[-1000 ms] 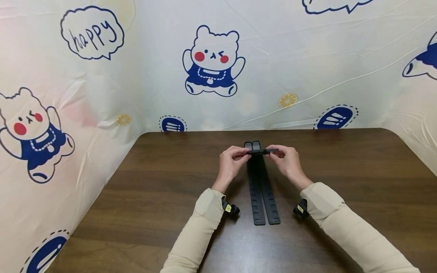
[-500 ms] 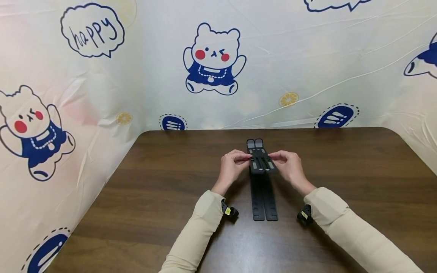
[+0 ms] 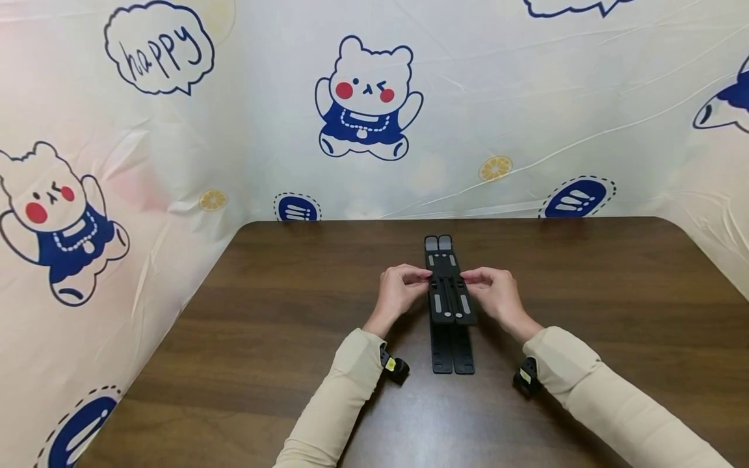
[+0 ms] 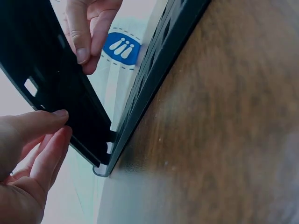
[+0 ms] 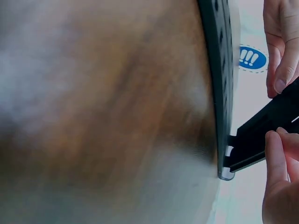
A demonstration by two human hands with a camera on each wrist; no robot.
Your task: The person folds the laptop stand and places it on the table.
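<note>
A black folding laptop stand (image 3: 446,286) stands on the table in the head view, its two long base bars (image 3: 452,351) lying side by side. Its upper panel, with grey pads, slopes up off the base toward the near side, joined at the far end, as both wrist views show. My left hand (image 3: 399,294) pinches the panel's left edge between thumb and fingers. On the opposite edge my right hand (image 3: 497,296) does the same. The left wrist view shows the left hand (image 4: 35,149) at the panel edge; the right wrist view shows the right hand (image 5: 282,172) there.
A brown wooden table (image 3: 281,312) lies under the stand. Behind it hangs a pale curtain (image 3: 445,117) printed with bears and orange slices. Each wrist carries a small black camera; the left camera (image 3: 396,369) sits just left of the base bars.
The stand's upper panel has swung from edge-on down toward the near side, now covering more of the base bars. Both hands have moved slightly nearer with it, keeping hold of its edges.
</note>
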